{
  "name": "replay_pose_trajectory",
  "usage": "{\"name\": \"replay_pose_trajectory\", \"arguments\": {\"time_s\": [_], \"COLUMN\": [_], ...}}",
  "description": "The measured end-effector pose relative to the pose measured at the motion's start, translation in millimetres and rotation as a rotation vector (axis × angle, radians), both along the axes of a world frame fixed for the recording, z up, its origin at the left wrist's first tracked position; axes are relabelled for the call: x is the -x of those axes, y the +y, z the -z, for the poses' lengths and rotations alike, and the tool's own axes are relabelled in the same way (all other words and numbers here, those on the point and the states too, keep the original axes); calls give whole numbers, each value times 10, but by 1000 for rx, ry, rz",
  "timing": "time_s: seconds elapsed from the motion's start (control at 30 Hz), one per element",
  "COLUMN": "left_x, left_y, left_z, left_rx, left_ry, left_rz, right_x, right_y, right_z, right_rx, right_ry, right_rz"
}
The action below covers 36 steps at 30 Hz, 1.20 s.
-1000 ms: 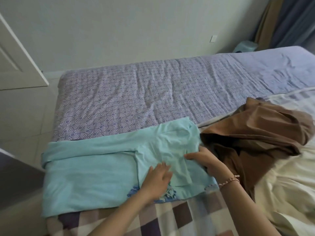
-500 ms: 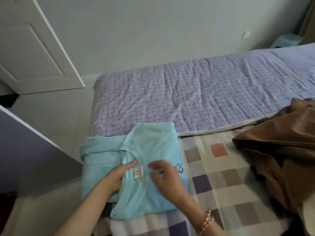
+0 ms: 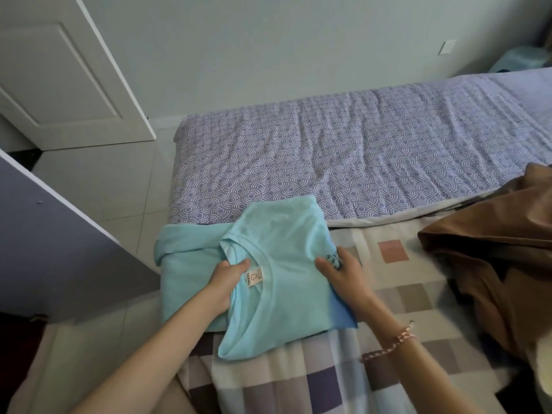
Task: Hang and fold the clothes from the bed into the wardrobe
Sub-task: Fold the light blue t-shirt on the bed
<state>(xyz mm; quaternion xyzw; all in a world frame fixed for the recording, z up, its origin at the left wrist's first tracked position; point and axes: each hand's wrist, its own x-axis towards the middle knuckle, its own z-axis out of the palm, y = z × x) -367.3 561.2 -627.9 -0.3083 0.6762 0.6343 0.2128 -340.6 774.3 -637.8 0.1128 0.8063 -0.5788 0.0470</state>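
Folded aqua T-shirt (image 3: pixel 283 234) (neck label (image 3: pixel 255 276) showing), rumpled

The left grip (image 3: pixel 226 282) and right grip (image 3: pixel 344 274) hold the folded turquoise shirt (image 3: pixel 283 234).

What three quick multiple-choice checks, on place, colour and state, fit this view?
1. Where does the brown garment lie from the light blue T-shirt? A to its right; B to its left; C on top of it
2. The arc-patterned sheet is: A green; B purple; C red
3. The light blue T-shirt is: A on a hanger; B spread flat; C folded and gripped

Key: A, it bunches at the right edge; B, purple with white arcs; C, the left hand and right hand grip its folded sides.
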Motion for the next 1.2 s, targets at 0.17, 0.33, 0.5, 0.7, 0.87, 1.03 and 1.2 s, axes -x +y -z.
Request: {"name": "replay_pose_trajectory", "arguments": {"time_s": [0.17,0.33,0.5,0.7,0.87,1.03,1.2], "left_x": [-95,393,980,1268,1330,1414,1458], "left_y": [57,150,1073,1877,1979,1786,1305], "left_z": [-306,-326,-196,-32,-67,-216,-606], "left_rx": [-111,785,750,882,1030,930,517], "left_ry": [-52,330,588,484,507,312,433], "left_rz": [154,453,911,1231,1185,1340,956], "right_x": [-49,-283,-573,-656,-806,-1063,-1057], "right_y": [527,858,709,770,865,735,593], "right_z": [-330,98,303,132,116,162,-7], "right_rx": [-83,-68,168,292,269,461,485], "right_ry": [80,-263,-339,-443,-633,-687,-275], "right_rz": [-28,21,303,266,245,468,669]}}
